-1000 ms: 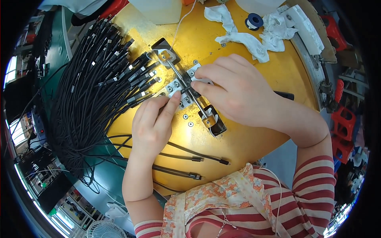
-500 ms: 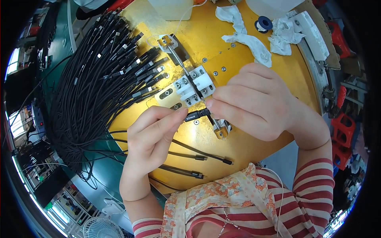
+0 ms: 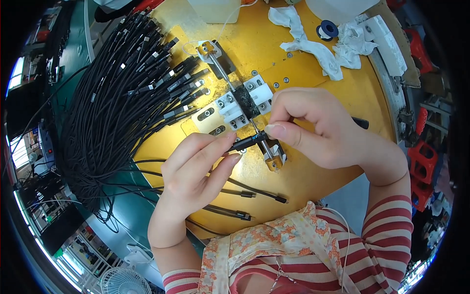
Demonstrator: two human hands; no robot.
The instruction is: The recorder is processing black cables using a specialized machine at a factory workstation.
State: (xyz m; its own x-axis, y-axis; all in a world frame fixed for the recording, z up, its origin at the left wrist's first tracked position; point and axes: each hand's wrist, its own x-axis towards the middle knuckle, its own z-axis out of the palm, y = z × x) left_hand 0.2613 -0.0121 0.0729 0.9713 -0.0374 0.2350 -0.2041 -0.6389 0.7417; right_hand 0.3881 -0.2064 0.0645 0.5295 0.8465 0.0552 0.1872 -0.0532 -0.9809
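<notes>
- Cable plug pinched between both hands, just above the metal jig on the yellow desk.
- Left hand grips the cable end with thumb and fingers; right hand closes on the plug tip, likely to steady it.
- Cable bundle lies fanned at the left, plugs toward the jig, seemingly for easy reach.

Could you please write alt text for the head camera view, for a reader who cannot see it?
Both hands pinch one black cable end above a metal fixture on a yellow worktable: left hand from below, right hand from above. A large bundle of black cables lies left; white rags lie at the far edge.
</notes>
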